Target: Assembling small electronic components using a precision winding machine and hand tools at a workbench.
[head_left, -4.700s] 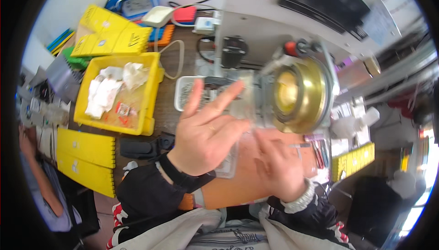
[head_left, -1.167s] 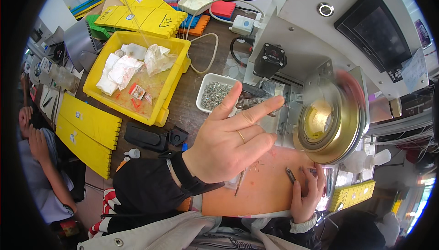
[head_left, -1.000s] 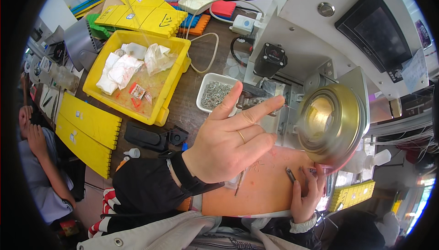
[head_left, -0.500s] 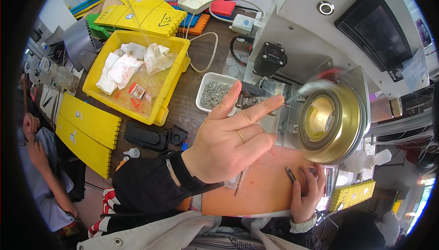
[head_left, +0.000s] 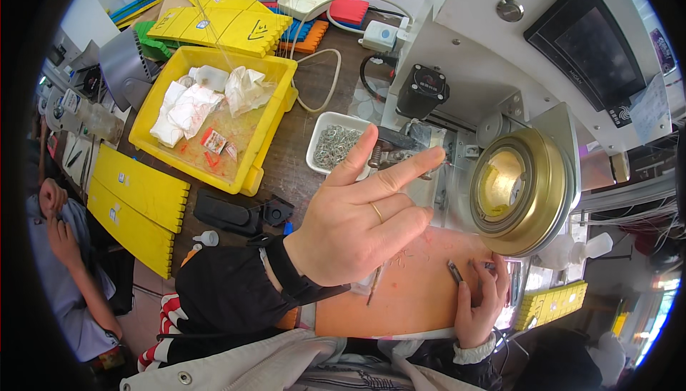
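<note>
My left hand (head_left: 361,219), a ring on one finger and a black band at the wrist, reaches toward the small metal clamp (head_left: 400,162) of the machine. Two of its fingers stretch out and spread; another is bent, and the thumb is hidden beneath. Whatever the hidden fingertips pinch cannot be made out. To their right is a round brass-coloured drum (head_left: 525,191). My right hand (head_left: 482,298) rests at the right edge of the orange board (head_left: 400,291), its thumb apart from the bent fingers. Near that thumb lies a small dark metal tool (head_left: 454,271).
A white tray (head_left: 314,151) of small metal pieces stands behind my left hand. Left of it are a yellow bin (head_left: 250,169) with crumpled tissue and yellow notched boards (head_left: 136,205). The machine's screen (head_left: 586,41) hangs upper right. Another person's hands (head_left: 57,212) show far left.
The blurred streak by the drum's upper left is gone, and a grey round part shows there. The drum sits slightly farther right. The ring on the machine's button looks dimmer. Both hands stay put.
</note>
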`<state>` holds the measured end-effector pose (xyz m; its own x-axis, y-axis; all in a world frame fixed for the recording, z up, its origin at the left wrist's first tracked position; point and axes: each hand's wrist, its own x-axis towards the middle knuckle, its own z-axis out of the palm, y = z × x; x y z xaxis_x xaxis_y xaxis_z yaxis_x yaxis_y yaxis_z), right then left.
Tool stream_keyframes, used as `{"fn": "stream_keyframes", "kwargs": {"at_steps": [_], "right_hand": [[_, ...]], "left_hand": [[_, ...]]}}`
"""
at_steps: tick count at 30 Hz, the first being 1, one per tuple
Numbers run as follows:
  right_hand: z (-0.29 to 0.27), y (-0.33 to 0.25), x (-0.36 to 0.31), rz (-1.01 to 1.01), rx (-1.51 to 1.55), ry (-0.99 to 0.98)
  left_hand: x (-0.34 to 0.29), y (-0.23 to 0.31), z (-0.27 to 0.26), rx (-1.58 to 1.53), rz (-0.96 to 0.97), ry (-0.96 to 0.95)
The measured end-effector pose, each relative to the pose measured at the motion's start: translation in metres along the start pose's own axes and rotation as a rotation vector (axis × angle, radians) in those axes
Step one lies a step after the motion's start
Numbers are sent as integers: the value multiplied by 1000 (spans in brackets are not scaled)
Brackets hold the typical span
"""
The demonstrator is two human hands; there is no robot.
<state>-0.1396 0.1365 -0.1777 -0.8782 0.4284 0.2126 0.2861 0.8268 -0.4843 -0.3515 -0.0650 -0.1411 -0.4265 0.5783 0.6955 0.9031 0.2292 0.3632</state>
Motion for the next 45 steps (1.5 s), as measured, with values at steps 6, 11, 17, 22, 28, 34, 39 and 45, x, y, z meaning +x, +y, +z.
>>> {"fn": "stream_keyframes", "kwargs": {"at_steps": [6, 11, 17, 22, 28, 34, 39, 45], "right_hand": [[1, 2, 1, -69, -74, 31], [-2, -1, -1, -19, -17, -3], [-1, 3, -1, -71, -44, 67], [0, 11, -4, -136, 51, 232], [-14, -2, -22, -168, 32, 398], [-22, -6, -7, -136, -220, -60], [-19, -8, -1, -114, -273, -99], [-24, -6, -5, -21, -134, -26]], "left_hand": [[0, 0, -2, 8, 6, -13], [-2, 0, 2, 10, 24, 27], [3, 2, -2, 10, 22, 26], [7, 1, -3, 76, 57, 5], [5, -2, 3, 96, 122, 78], [2, 0, 0, 104, 126, 92], [1, -1, 1, 77, 131, 89], [2, -2, 1, 60, 131, 104]]}}
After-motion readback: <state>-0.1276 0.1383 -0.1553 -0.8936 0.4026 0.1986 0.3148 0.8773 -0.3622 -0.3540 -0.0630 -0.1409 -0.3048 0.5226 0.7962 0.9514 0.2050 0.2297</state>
